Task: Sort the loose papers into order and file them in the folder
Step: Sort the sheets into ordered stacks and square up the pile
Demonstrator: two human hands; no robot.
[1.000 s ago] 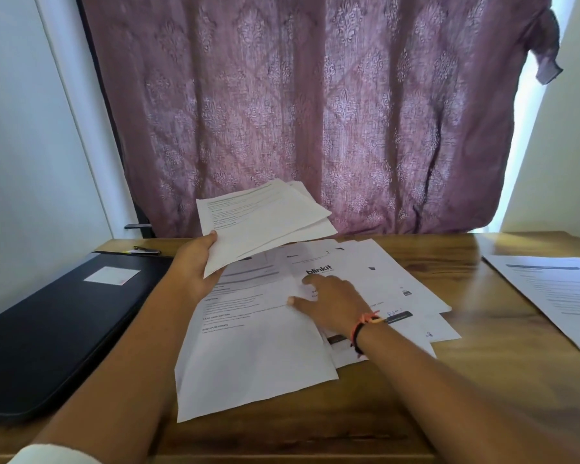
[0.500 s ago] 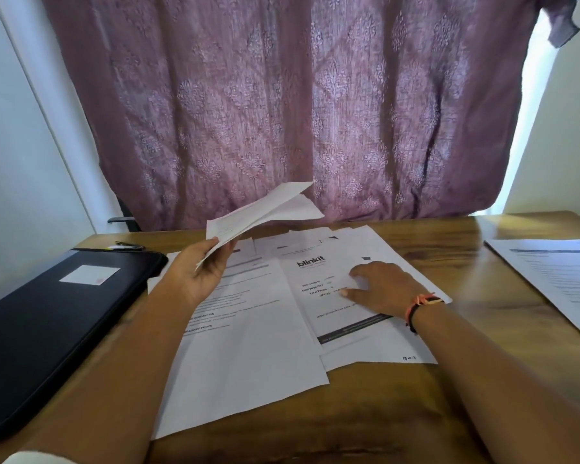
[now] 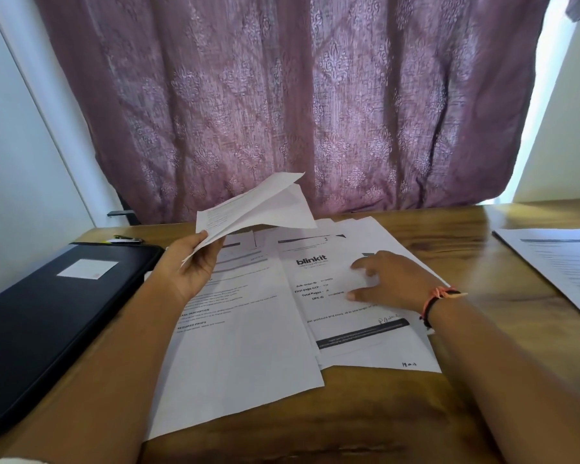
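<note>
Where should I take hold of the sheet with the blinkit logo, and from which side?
Take the blinkit sheet by its near edge, from the near side. It lies flat on top; that edge stops short of the sheet below, so the right hand could probably lift it alone.

The wooden table [image 3: 479,252] carries a black folder [image 3: 47,316], loose papers [image 3: 241,356] and a separate sheet [image 3: 563,262].
</note>
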